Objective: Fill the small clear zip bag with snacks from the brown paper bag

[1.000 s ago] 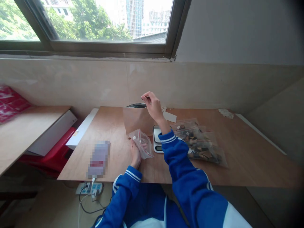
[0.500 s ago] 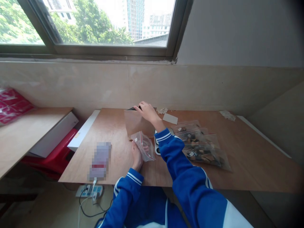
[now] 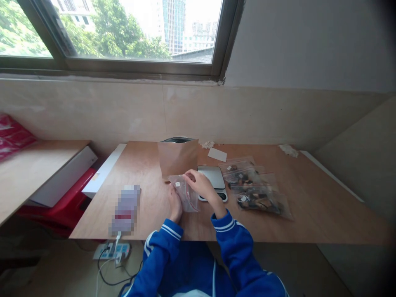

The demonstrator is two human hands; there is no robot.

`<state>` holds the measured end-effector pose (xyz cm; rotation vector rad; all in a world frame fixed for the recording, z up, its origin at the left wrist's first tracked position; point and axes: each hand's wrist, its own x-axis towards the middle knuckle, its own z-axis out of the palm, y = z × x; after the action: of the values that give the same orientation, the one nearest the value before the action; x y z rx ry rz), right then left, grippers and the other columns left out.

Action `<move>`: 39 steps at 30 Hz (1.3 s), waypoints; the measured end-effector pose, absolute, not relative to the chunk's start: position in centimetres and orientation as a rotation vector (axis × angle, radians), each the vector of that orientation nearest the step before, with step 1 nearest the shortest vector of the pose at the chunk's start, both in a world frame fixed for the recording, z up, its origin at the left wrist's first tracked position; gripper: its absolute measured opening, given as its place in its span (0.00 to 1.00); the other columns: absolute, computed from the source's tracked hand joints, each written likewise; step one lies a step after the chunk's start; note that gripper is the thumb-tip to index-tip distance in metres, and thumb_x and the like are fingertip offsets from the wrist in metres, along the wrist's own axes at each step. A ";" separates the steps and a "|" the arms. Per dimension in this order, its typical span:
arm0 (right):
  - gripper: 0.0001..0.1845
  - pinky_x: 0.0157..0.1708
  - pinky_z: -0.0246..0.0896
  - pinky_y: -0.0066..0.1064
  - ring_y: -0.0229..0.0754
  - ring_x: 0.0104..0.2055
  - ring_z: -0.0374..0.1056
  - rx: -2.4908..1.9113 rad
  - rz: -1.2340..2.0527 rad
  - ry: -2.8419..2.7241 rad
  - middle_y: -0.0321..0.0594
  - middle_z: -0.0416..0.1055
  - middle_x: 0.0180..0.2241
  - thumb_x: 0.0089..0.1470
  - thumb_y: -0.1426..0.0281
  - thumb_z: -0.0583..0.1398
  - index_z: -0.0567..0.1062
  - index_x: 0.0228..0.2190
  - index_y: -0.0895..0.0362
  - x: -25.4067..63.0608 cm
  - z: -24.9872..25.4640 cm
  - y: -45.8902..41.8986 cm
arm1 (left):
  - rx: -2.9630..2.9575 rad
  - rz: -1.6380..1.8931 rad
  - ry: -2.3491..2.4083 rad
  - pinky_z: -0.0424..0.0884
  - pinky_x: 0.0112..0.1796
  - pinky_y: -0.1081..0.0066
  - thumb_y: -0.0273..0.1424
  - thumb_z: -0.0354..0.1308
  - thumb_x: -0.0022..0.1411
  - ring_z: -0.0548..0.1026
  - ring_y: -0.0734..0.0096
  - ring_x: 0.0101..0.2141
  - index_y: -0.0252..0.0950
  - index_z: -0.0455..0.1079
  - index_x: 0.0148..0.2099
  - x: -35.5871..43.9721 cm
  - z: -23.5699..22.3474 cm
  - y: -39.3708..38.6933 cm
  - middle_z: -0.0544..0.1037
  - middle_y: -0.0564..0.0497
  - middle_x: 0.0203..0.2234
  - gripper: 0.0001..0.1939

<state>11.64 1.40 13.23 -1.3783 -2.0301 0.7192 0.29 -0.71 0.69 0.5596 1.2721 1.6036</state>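
Small clear zip bag (image 3: 187, 196) over the tabletop (image 3: 145, 165), just left of the digital scale (image 3: 213, 175). Thin film: light, soft, probably slippery; best taken by the zip edge. Left hand (image 3: 175, 203): grip closed around it from below, fingers hidden behind film. Right hand (image 3: 199, 184): fingertips at upper edge, pinch unclear. Contents indistinct.

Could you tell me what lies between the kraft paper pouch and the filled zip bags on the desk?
A digital scale lies between them, as the head view shows.
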 end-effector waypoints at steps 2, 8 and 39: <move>0.15 0.37 0.59 0.31 0.45 0.37 0.71 -1.462 0.756 -1.964 0.41 0.76 0.34 0.62 0.60 0.52 0.75 0.35 0.52 12.1 11.6 1.3 | 0.681 1.640 1.356 0.72 0.40 0.67 0.50 0.44 0.65 0.78 0.61 0.39 0.33 0.72 0.43 0.0 1.0 -0.9 0.79 0.43 0.37 0.26; 0.20 0.39 0.64 0.34 0.46 0.37 0.72 -1.475 0.887 -1.571 0.44 0.76 0.34 0.62 0.56 0.48 0.72 0.37 0.55 13.1 9.0 1.4 | 0.820 1.592 1.451 0.69 0.34 0.69 0.51 0.52 0.60 0.75 0.62 0.32 0.33 0.74 0.32 -1.4 2.8 -1.1 0.78 0.45 0.28 0.25; 0.31 0.16 0.54 0.30 0.42 0.15 0.61 -1.572 1.177 -1.488 0.33 0.63 0.14 0.56 0.42 0.44 0.69 0.36 0.55 14.0 3.9 -2.9 | 0.827 1.156 1.300 0.64 0.17 0.77 0.47 0.59 0.55 0.71 0.74 0.21 0.37 0.67 0.46 -3.2 3.6 -3.6 0.74 0.50 0.28 0.22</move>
<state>14.01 -2.87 3.88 -1.5724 -1.4877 1.1768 -3.19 -3.56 3.63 0.8266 1.2996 1.1556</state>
